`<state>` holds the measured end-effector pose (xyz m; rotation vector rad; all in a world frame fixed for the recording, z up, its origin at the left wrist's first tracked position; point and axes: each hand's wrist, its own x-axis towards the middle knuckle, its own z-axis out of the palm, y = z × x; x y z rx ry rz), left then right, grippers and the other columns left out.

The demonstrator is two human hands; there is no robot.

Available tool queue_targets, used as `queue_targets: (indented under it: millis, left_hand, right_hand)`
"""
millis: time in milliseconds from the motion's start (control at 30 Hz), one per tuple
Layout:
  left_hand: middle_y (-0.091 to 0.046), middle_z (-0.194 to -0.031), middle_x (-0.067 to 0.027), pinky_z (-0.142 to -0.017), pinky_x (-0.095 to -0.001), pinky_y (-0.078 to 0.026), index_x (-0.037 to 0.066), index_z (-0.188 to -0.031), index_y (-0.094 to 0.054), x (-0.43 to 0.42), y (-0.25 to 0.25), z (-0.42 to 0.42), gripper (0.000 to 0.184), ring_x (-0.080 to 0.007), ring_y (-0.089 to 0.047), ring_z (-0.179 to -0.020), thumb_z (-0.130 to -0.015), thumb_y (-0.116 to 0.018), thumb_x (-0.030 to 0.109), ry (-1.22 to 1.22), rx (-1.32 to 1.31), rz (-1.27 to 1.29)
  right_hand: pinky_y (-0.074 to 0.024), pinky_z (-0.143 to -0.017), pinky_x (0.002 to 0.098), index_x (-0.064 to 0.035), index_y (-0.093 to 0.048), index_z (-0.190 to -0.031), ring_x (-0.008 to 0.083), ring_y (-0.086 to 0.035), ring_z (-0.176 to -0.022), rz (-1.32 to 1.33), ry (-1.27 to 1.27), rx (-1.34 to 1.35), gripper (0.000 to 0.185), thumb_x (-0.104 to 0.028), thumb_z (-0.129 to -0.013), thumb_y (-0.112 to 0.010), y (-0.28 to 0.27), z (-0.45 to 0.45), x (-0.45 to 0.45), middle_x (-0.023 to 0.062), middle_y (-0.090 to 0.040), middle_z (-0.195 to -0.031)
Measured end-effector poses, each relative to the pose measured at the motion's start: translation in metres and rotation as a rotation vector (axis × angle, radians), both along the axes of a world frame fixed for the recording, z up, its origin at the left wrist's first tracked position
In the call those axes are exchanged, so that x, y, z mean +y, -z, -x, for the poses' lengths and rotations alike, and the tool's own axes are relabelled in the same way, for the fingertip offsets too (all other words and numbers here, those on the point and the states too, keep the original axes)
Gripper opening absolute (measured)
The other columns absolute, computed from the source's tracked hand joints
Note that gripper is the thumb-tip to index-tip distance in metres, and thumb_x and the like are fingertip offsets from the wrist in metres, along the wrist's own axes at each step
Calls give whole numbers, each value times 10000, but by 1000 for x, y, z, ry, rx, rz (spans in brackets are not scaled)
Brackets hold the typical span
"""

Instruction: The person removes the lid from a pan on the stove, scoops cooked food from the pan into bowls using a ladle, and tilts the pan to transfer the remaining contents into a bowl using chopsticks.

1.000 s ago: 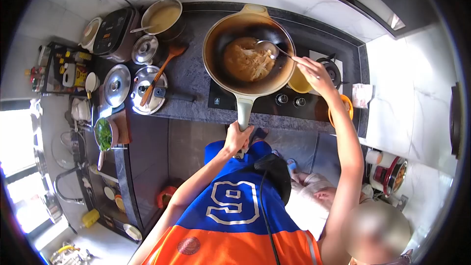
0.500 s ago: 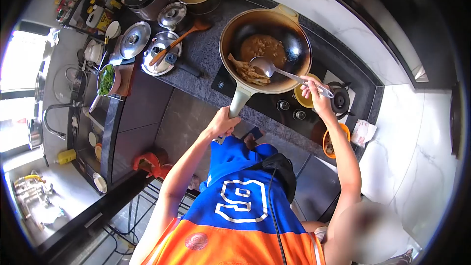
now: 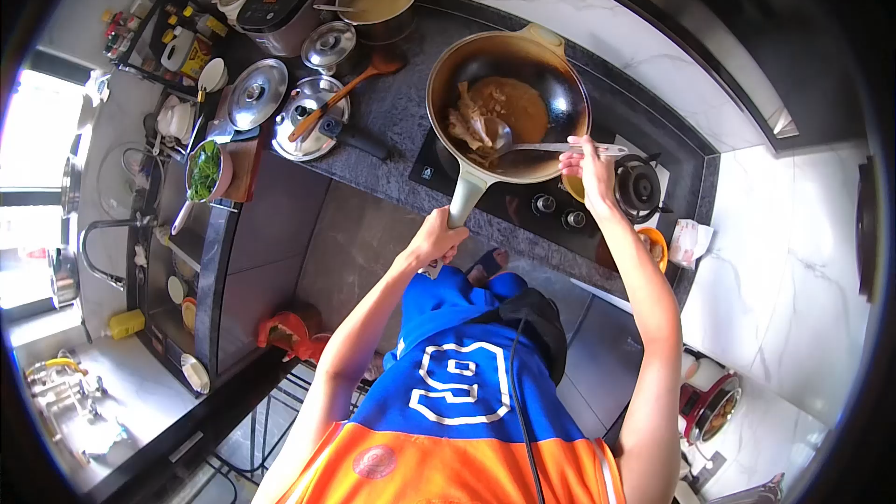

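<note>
"Where's the deep pan (image 3: 567, 98)?"

"Over the stove (image 3: 509, 201); I can't tell whether it rests there or is held up. Its brown sauce (image 3: 520, 105) lies in the middle, with chunks (image 3: 467, 126) towards the handle (image 3: 467, 196)."

"So what might go wrong?"

"A quick flick of the ladle (image 3: 541, 147), its bowl against those chunks, could send sauce over the near rim."

"And the hands?"

"The left hand (image 3: 437, 237) has its fingers wrapped around the handle. If that grip rolled, the pan could tip towards the body. The right hand (image 3: 590, 171) pinches the ladle's shaft in its fingers, close above the rim; hot metal or steam could sting them."

"Anything beside it?"

"A yellow bowl (image 3: 572, 189), partly under the rim. Swinging the pan sideways might knock it along the worktop (image 3: 373, 177)."
</note>
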<state>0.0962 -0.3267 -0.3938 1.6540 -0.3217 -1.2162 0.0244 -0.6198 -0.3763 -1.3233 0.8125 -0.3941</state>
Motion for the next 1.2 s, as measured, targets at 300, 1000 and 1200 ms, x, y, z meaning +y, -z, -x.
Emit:
queue_targets:
  millis: [300,1000,1200]
  left_hand:
    - [-492,-488,-70,-352,-299,-399,-58,-838,-467,5,-11,-12,168,-143,-497,-377,-770,-547,73,47,-3,0]
    - [-481,-488,-61,-348,-291,-376,-70,-862,-467,7,-5,-23,174,-137,-492,-382,-788,-542,69,86,9,2]
    - [-481,-497,-62,-352,-286,-382,-90,-917,-463,6,-5,-19,214,-138,-488,-383,-788,-541,63,64,46,27]
  right_hand:
    - [-476,-455,232,23,-605,-996,119,-580,-491,515,86,50,318,-258,-947,-465,-20,-22,7,80,-606,-645]
    - [-466,-498,209,33,-562,-1059,120,-583,-567,169,-257,-63,386,-321,-962,-443,-2,17,4,95,-610,-722]
    - [-525,-585,263,39,-541,-1073,180,-628,-630,-106,-32,40,413,-345,-953,-450,5,-13,16,156,-633,-773]
